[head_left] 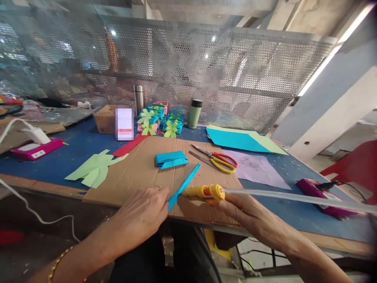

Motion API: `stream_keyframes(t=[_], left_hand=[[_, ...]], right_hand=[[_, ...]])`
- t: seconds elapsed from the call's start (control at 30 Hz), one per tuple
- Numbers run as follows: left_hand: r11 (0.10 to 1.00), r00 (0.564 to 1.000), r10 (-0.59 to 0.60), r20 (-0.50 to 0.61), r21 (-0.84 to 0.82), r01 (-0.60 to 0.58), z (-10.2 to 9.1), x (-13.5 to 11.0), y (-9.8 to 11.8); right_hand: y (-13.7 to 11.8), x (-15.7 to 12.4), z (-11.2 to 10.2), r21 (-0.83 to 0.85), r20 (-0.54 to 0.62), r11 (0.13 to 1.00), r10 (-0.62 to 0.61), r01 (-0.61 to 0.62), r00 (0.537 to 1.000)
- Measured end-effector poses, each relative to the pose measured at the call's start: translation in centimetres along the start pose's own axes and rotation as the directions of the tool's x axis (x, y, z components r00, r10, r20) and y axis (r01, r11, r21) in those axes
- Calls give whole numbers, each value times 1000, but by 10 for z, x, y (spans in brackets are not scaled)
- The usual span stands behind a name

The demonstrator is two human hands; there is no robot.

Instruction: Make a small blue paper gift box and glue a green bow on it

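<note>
My left hand (150, 206) pinches a narrow blue paper strip (188, 179) that slants up and away over the cardboard sheet (135, 173). A yellow hot glue gun (204, 192) is gripped in my right hand (240, 210), its nozzle pointing left and seeming to touch the strip. From the gun's back a long clear glue stick (279, 193) runs off to the right. Beyond the strip lies a folded blue paper piece (171, 159). Scissors (212, 157) with red and yellow handles rest partly open to its right.
Green paper cutouts (96, 169) and a magenta power strip (38, 148) lie left. Finished-looking paper pieces (159, 120), a cardboard box (106, 120), a steel flask (139, 98) and a green tumbler (194, 114) stand behind. Blue sheets (235, 139) and another power strip (324, 198) are right.
</note>
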State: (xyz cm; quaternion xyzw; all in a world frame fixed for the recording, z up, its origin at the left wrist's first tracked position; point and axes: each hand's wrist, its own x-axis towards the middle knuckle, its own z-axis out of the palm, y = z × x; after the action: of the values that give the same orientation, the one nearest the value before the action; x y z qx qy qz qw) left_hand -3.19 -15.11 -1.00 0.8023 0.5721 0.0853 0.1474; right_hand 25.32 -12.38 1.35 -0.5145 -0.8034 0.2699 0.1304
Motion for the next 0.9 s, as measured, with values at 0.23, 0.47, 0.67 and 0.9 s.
stream_keyframes(t=[0.23,0.47,0.67,0.9], left_hand=[[1000,1000,-2,-18,4,2,0,-3,-1],[999,999,7,-54,46,-5,5,-8,-10],[1000,999,9,-32,7,-9,1,-8,-8],[1000,999,-5,-34,-19,4,0,-11,-8]], right_hand=[[3,-2,2,11,-14,1000,21,-21,1000],[-2,-3,3,11,39,1000,12,-13,999],[-10,-5,3,47,92,998,-34,30,995],[-8,-6,6,53,49,999,-12,10,999]])
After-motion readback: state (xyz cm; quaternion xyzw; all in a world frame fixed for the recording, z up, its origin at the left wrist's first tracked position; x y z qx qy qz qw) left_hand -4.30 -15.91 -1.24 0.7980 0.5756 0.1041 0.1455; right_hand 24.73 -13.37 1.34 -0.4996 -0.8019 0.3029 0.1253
